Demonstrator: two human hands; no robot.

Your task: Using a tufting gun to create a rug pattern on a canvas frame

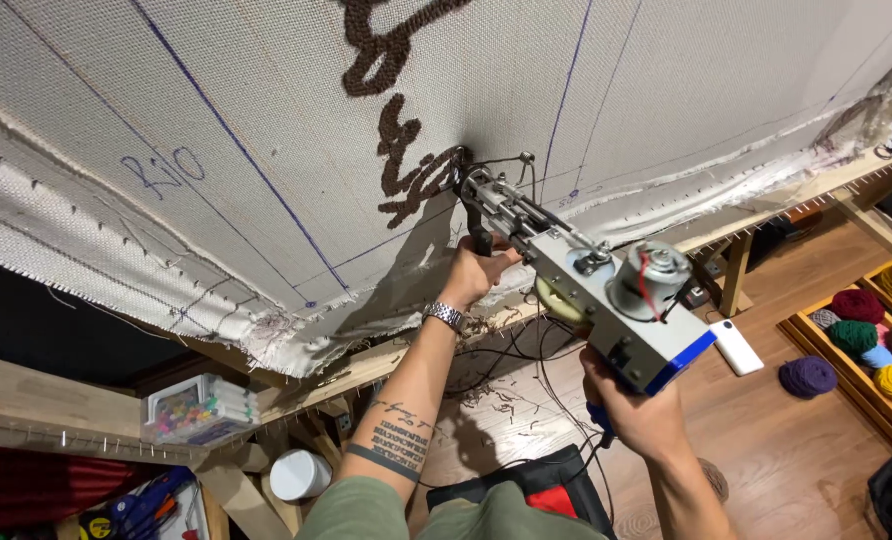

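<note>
Head view. A clear box (198, 407) of small coloured items sits at lower left under the frame rail; beside it, lower centre, a white tub (300, 474). A flat white oblong (737, 347) lies on the wood floor (786, 450) at right. At far right, trays (846, 375) hold yarn balls in maroon, green, yellow, blue and red, with one purple ball (807, 376) loose on the floor beside them. Blue handwriting marks the cloth at upper left; it is not transcribed.

A stretched grey cloth (266, 120), ruled with blue lines and pinned to a wooden frame (386, 360), fills the upper frame. A band of brown tufting (398, 140) runs down its centre.

The tufting gun (576, 270) lies at centre, its long axis running from lower right to upper left. Its needle end touches the cloth at the bottom of the brown band; its motor and blue-edged rear point toward lower right. Yarn strands and cables hang beneath it.

The left hand (474, 272), with a wristwatch (444, 317) and a tattooed forearm, is clenched round the gun's front grip. The right hand (638, 412) is closed round the blue rear handle, below the motor.
</note>
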